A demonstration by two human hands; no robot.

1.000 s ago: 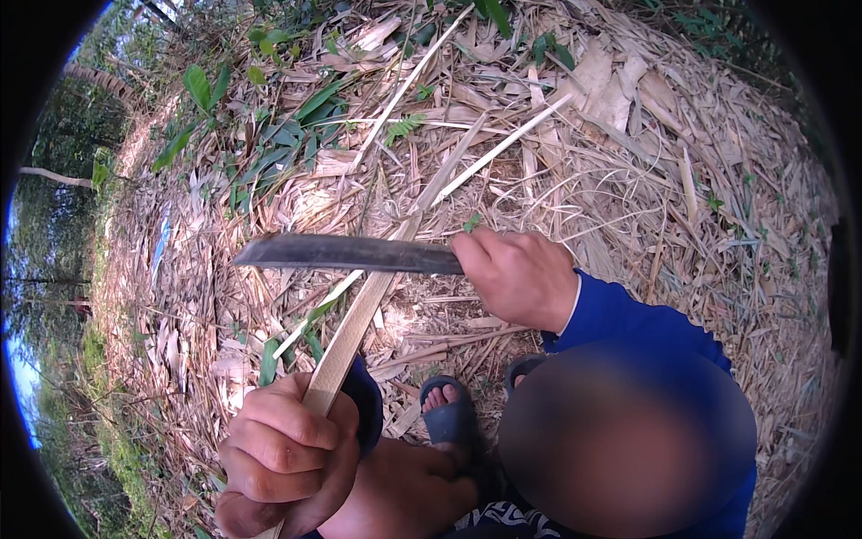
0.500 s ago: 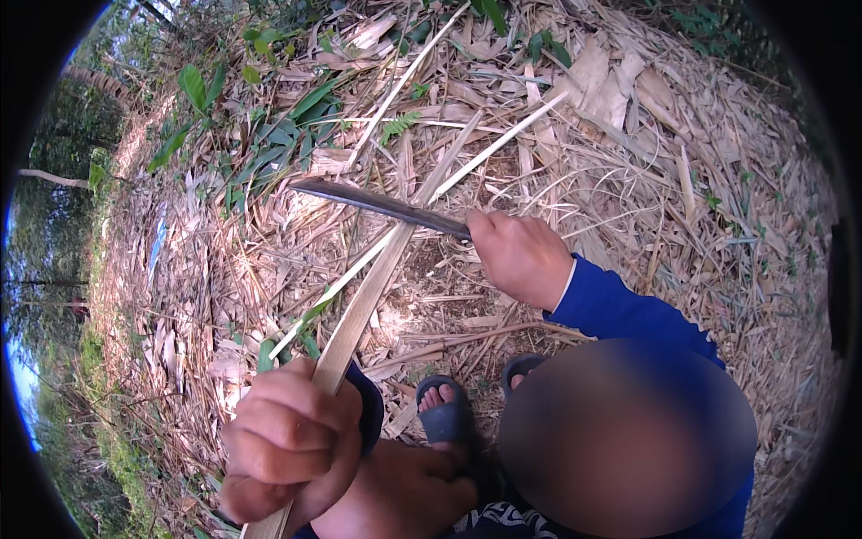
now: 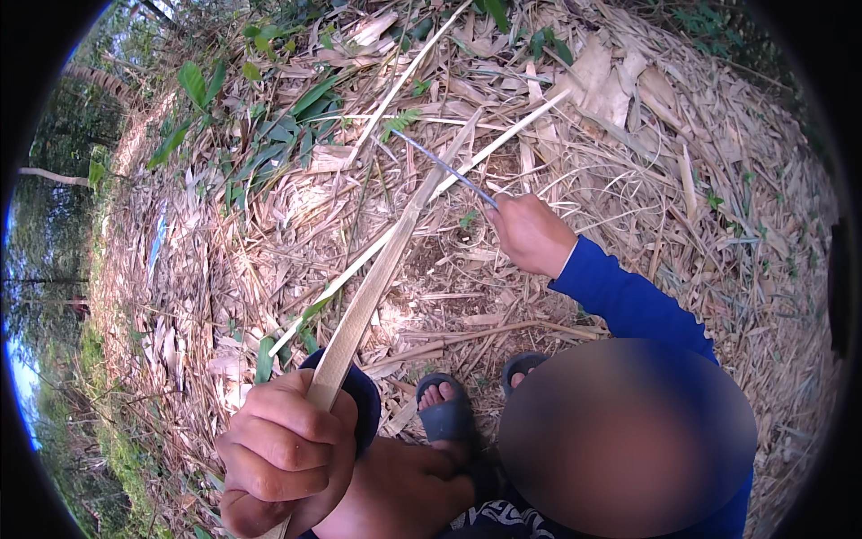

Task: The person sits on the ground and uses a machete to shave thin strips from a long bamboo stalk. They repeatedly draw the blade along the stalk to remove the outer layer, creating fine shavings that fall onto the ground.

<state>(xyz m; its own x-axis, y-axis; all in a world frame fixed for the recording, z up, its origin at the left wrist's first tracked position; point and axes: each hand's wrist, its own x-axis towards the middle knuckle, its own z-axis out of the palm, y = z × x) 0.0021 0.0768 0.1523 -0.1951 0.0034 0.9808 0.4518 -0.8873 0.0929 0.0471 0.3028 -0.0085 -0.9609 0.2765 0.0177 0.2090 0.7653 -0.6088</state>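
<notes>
My left hand (image 3: 285,449), at the lower left, is closed around a long pale bamboo strip (image 3: 359,305) that slants up and away to the right. My right hand (image 3: 530,232) grips a long-bladed knife (image 3: 447,171), whose handle is hidden in my fist. The blade shows nearly edge-on as a thin line and crosses the strip near its far end; whether it touches the strip I cannot tell. Behind the strip, another light stick (image 3: 507,135) runs the same general way along the ground, crossing it in the picture.
Dry leaves, husks and shavings (image 3: 718,269) cover the ground. A further pale stick (image 3: 409,81) lies at the far side, near green leaves (image 3: 274,148). My sandalled foot (image 3: 444,413) is close below. Trees (image 3: 63,207) stand at the left.
The knife has slid outward along the strip toward its far end, and its blade has turned from broadside to edge-on. My left hand has shifted only slightly.
</notes>
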